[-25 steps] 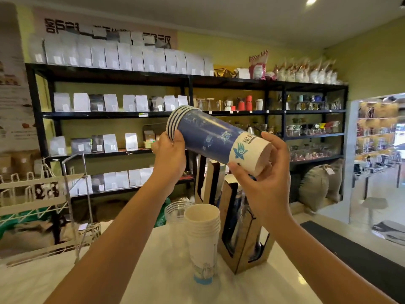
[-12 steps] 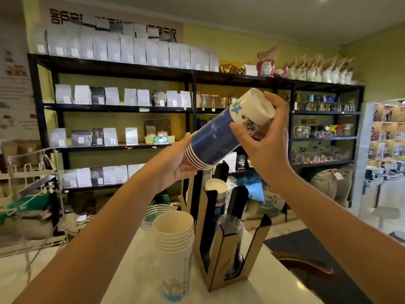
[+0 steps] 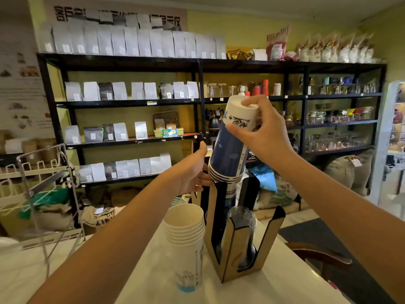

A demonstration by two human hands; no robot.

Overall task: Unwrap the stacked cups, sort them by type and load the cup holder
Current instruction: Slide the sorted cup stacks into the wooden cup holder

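Observation:
A stack of blue-and-white paper cups (image 3: 230,150) stands upside down, rims at the bottom, just above the rear slot of the cardboard cup holder (image 3: 230,244). My right hand (image 3: 260,132) grips the stack's white top end. My left hand (image 3: 192,172) steadies the rims from the left. The holder's front slot holds clear plastic cups (image 3: 242,224). A paper cup stack (image 3: 231,198) sits in the rear slot below the held one. A separate stack of white paper cups (image 3: 186,244) stands upright on the white table (image 3: 109,270), left of the holder.
A wire rack (image 3: 43,194) stands at the table's left. Clear cups (image 3: 177,200) peek out behind the white stack. Black shelves (image 3: 197,62) with bags and jars fill the back wall. A wooden chair back (image 3: 317,257) is at the right of the table.
The blue cup stack swung from lying tilted to nearly upright, rims down, and dropped onto the holder's rear slot. Both hands followed it down.

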